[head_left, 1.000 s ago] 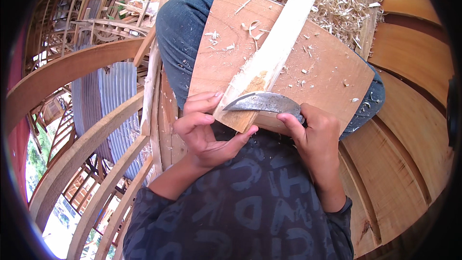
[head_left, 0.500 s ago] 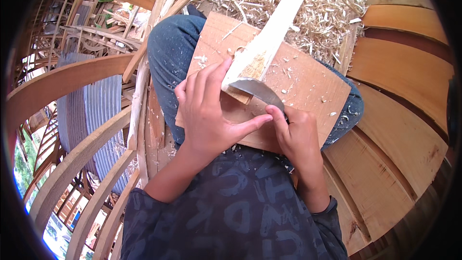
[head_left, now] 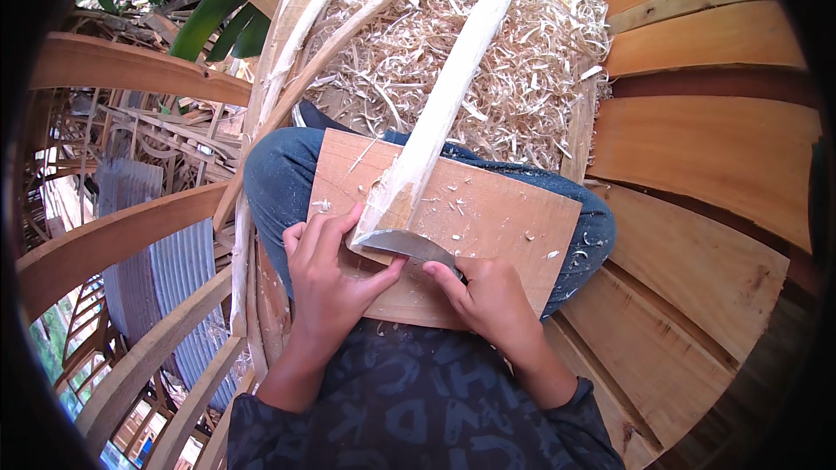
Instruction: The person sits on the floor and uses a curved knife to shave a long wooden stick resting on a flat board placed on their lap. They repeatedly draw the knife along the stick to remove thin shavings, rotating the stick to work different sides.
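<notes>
A long pale wooden pole [head_left: 435,113] rests with its near end on a flat wooden board [head_left: 501,209] across my lap. My left hand [head_left: 326,274] steadies that end, its fingers against the pole's left side and its thumb reaching to the lower edge of the knife blade. In my right hand [head_left: 492,296] is a knife [head_left: 407,245] with a curved metal blade; the fingers wrap its handle, which is mostly hidden. The blade lies across the pole's end, where a darker patch of cut wood shows. Small chips dot the board.
Curly wood shavings [head_left: 531,61] heap up beyond my legs. Wide planks [head_left: 705,157] line the right side. Curved wooden ribs [head_left: 131,222] and long strips [head_left: 348,26] stand at the left, with corrugated sheet [head_left: 187,283] and scrap wood beyond.
The view has shifted, so the board and pole appear lower and further left. My left thumb has drawn in from near my right thumb to the knife blade. The knife still crosses the pole's end.
</notes>
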